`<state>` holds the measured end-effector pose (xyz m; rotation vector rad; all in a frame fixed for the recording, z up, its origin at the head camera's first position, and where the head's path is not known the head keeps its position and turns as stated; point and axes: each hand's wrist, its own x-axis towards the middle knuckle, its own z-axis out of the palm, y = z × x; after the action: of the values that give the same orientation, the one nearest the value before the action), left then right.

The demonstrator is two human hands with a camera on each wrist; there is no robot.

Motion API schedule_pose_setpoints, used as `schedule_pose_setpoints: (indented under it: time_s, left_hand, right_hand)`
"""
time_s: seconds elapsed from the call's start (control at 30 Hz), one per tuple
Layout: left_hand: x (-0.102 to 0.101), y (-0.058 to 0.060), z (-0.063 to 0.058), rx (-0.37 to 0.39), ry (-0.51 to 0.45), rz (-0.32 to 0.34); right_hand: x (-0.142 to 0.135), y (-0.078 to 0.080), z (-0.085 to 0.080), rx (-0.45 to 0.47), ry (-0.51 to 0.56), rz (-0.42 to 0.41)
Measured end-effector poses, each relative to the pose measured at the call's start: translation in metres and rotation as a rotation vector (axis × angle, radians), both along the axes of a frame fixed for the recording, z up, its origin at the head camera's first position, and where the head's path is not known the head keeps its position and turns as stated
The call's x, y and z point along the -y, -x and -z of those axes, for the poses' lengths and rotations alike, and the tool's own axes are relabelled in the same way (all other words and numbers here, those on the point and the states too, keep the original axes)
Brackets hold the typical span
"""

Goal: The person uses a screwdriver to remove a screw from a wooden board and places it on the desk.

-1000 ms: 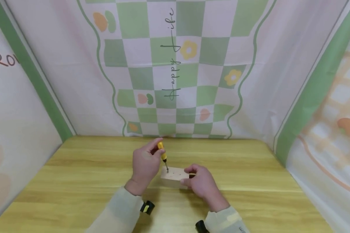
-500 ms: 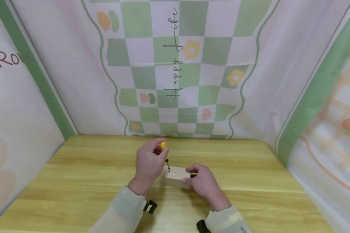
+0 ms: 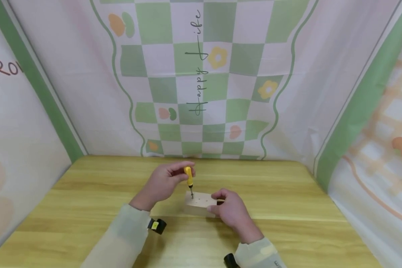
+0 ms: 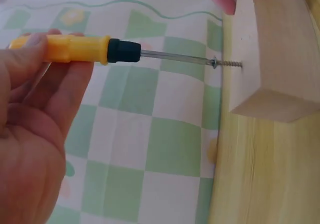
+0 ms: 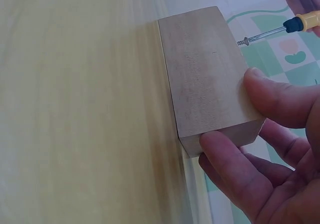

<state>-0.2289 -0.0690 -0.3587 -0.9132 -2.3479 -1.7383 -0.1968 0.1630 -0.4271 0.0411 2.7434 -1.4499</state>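
Between thumb and fingers my left hand [image 3: 162, 182] holds the yellow handle of a screwdriver [image 4: 75, 49]. The screwdriver's tip meets the head of a screw [image 4: 230, 63], which stands partly sunk in the top of a pale wooden block [image 3: 201, 201], near its left end. Several small holes or marks dot that top face. At the block's right end my right hand [image 3: 234, 210] grips it, thumb along the near side and fingers around the end, as the right wrist view [image 5: 270, 104] also shows of the thumb and fingertips.
The block sits on a wood-grain table [image 3: 70, 208]. A green-and-white checked cloth [image 3: 217, 89] hangs behind the table's back edge, with printed cloth walls on both sides. Each wrist carries a black camera, such as the left one [image 3: 159, 226].
My left hand has turned about the screwdriver handle, its wrist and forearm swinging to the left and the fingers opening out a little. The right hand and block stay in place.
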Motion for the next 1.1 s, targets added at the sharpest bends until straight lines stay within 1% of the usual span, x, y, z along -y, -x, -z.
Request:
schedule_pose_setpoints:
  time_s: [0.07, 0.1, 0.27, 0.33, 0.53, 0.67, 0.73, 0.8, 0.87, 0.9, 0.93, 1.0, 1.1]
  left_hand:
    - [-0.003, 0.0, 0.0, -0.021, -0.006, -0.029]
    - [-0.005, 0.0, 0.0, -0.036, -0.011, -0.06]
    - [-0.016, -0.008, 0.002, -0.151, -0.019, -0.281]
    - [-0.021, -0.011, 0.003, -0.209, -0.018, -0.351]
    - [-0.031, -0.015, 0.008, -0.371, -0.041, -0.454]
    - [-0.039, -0.017, 0.011, -0.482, -0.048, -0.53]
    - [-0.043, -0.018, 0.012, -0.519, -0.039, -0.573]
    - [-0.045, -0.02, 0.013, -0.533, -0.033, -0.596]
    - [-0.045, -0.02, 0.013, -0.517, -0.03, -0.57]
    - [-0.043, -0.02, 0.012, -0.496, -0.027, -0.538]
    - [-0.041, -0.02, 0.011, -0.462, -0.029, -0.487]
    - [-0.034, -0.017, 0.008, -0.368, -0.022, -0.357]
    - [-0.022, -0.011, 0.005, -0.186, -0.016, -0.138]
  right_hand:
    - [0.0, 0.0, 0.0, 0.004, -0.006, 0.002]
    - [0.0, 0.0, 0.0, 0.003, -0.011, 0.002]
    - [0.0, 0.001, 0.002, -0.007, -0.025, 0.001]
    - [0.0, 0.001, 0.002, -0.008, -0.031, 0.003]
    - [-0.002, 0.001, 0.0, -0.016, -0.058, -0.001]
    - [-0.002, 0.001, 0.0, -0.009, -0.043, -0.007]
    - [-0.002, 0.001, 0.0, -0.003, -0.03, -0.009]
    - [-0.002, 0.001, 0.001, 0.002, -0.014, -0.013]
    - [-0.002, 0.001, 0.001, 0.002, -0.004, -0.018]
    - [-0.002, 0.001, 0.001, 0.001, -0.001, -0.02]
    - [-0.003, 0.001, 0.001, -0.002, -0.002, -0.023]
    - [-0.003, 0.001, 0.0, -0.005, 0.002, -0.026]
    - [-0.003, 0.0, 0.001, -0.01, 0.002, -0.029]
